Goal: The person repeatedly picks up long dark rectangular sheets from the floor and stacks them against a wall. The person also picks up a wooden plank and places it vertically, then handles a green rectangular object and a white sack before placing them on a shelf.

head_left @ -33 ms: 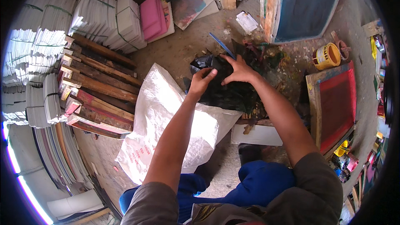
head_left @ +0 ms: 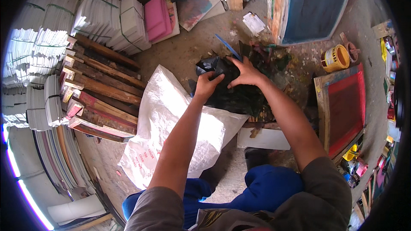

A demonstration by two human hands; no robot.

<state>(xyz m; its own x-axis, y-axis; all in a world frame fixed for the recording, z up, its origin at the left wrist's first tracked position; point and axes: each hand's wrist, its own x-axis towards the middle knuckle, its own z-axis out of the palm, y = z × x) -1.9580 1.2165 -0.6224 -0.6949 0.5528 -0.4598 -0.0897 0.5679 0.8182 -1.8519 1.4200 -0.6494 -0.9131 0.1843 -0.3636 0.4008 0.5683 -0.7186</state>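
Observation:
A heap of crumpled black plastic (head_left: 237,98), probably a bag, lies on the floor in front of me. At its left side my left hand (head_left: 207,85) is closed on the plastic, fingers bent and thumb pointing right. My right hand (head_left: 249,73) reaches over the heap from the right, thumb and fingers spread apart, fingertips against the plastic. Just beyond those fingers a thin blue strip (head_left: 227,46) sticks up at a slant. A large white woven sack (head_left: 169,111) is spread beneath my left forearm and under the heap's near edge.
Wooden frames (head_left: 107,75) and tied paper stacks (head_left: 96,13) stand at the left. A blue screen frame (head_left: 314,8) leans at the back, a red one (head_left: 344,109) at the right. A yellow can (head_left: 335,58) sits beyond it. A white board (head_left: 263,139) lies near my feet.
My left thumb has dipped slightly toward the plastic. My right hand and the black heap look the same.

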